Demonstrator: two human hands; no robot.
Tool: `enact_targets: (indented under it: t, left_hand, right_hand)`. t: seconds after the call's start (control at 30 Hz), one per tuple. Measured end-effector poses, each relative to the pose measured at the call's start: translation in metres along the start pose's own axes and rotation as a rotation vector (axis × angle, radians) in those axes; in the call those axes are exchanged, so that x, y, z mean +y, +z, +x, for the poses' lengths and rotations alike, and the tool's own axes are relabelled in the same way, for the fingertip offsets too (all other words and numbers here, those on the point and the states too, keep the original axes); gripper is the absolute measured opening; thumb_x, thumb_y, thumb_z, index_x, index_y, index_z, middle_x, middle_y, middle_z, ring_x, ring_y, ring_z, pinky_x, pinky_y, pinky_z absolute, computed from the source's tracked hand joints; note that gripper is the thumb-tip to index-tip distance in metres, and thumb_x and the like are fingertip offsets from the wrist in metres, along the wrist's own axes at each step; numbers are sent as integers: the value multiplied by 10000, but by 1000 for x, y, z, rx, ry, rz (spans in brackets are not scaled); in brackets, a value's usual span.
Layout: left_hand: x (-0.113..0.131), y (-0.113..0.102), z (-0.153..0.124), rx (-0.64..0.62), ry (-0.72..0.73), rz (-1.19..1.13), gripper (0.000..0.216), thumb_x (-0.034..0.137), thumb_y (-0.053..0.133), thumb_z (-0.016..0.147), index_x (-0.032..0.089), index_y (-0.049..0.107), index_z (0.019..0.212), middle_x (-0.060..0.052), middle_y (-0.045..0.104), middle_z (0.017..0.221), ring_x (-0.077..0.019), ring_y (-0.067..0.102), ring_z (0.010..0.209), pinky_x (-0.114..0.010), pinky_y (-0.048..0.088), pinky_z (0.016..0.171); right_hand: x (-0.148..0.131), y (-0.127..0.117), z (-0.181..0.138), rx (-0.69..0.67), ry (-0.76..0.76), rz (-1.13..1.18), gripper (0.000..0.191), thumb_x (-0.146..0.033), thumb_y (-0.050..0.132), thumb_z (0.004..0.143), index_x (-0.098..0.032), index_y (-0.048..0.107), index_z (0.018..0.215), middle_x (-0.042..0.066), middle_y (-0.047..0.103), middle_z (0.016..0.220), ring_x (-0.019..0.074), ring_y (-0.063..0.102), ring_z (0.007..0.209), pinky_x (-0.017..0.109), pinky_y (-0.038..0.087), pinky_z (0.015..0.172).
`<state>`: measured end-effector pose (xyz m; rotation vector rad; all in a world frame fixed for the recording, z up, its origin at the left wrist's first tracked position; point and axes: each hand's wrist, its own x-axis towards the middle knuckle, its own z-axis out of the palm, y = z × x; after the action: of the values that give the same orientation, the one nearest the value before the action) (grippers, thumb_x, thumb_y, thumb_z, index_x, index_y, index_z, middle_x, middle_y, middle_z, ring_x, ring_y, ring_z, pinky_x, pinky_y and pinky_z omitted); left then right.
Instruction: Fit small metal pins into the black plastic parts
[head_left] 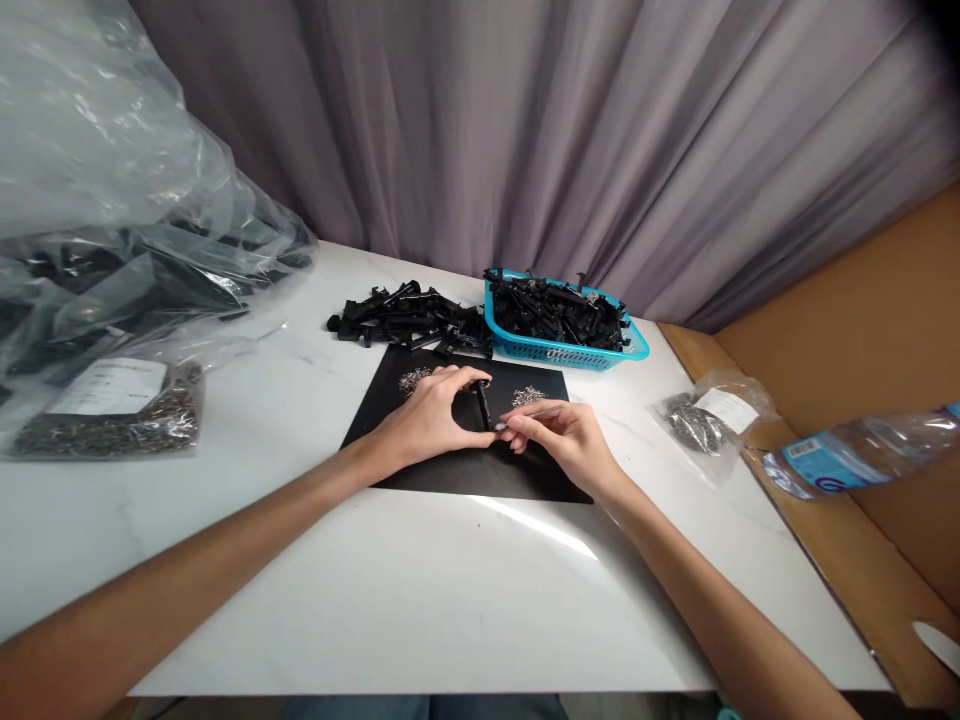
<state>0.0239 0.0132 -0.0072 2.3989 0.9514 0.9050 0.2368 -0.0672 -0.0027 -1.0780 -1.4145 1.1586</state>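
My left hand (435, 412) pinches a small black plastic part (483, 405) upright over a black mat (450, 470). My right hand (559, 432) meets it from the right, its fingertips pinched at the part's lower end; what they hold is too small to name. Two small heaps of shiny metal pieces lie on the mat, one (414, 379) behind my left hand and one (527, 396) behind my right.
A loose pile of black parts (405, 318) and a blue basket (559, 350) full of them stand behind the mat. Big clear bags of parts (112, 260) fill the left. A small bag of metal pieces (701, 420) and a plastic bottle (855, 455) lie right.
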Motion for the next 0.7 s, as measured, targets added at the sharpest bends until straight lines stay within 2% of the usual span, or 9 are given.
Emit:
enact_targets:
  t: [0.2,0.33,0.4,0.5,0.57,0.63,0.7]
  left_hand:
    - [-1,0,-2,-4,25,19,607,346,873,652,193,652,1196,-72,722,1136,-274,669,1052,-431,554,962]
    - [0,-2,-1,-45,41,30,610,310,865,657,207,646,1218,-71,710,1164,-301,630,1141,-441,531,1003]
    - [1,-3,1,-36,43,25,601,332,858,686,226,633,1234,-59,700,1218,-300,613,1187,-441,503,1046]
    - [1,-5,3,12,9,25,589,433,850,733,252,621,1244,-42,681,1292,-294,603,1210,-463,455,1098]
    - [1,-7,4,22,-27,23,594,483,843,743,265,618,1247,-36,677,1306,-296,596,1218,-479,449,1099]
    - [2,-7,5,23,-48,13,591,490,840,749,274,613,1251,-29,681,1299,-292,597,1215,-478,455,1088]
    - [2,-8,5,28,-51,4,587,481,839,754,276,609,1255,-25,687,1280,-285,603,1207,-470,458,1086]
  right_hand:
    - [2,6,-2,2,22,-7,359,-511,801,841,-162,802,928,73,782,804,179,699,682,349,592,711]
    - [4,8,-1,-16,17,-53,352,-522,768,872,-170,774,898,60,759,798,177,688,687,338,579,702]
    - [1,3,0,13,-56,-125,343,-518,693,940,-183,754,898,56,738,841,174,679,734,329,565,727]
    - [-11,-12,2,184,-252,-326,371,-484,521,1051,-203,702,890,58,681,928,183,644,863,342,527,841]
    - [-20,-24,1,259,-330,-476,396,-449,417,1094,-210,656,887,53,630,910,191,614,881,355,503,871]
    - [-29,-34,-2,170,-304,-629,374,-408,377,1107,-213,651,942,55,608,908,197,605,862,362,504,852]
    - [-34,-42,-7,1,-232,-801,329,-365,410,1096,-214,683,992,72,612,958,210,609,869,372,518,833]
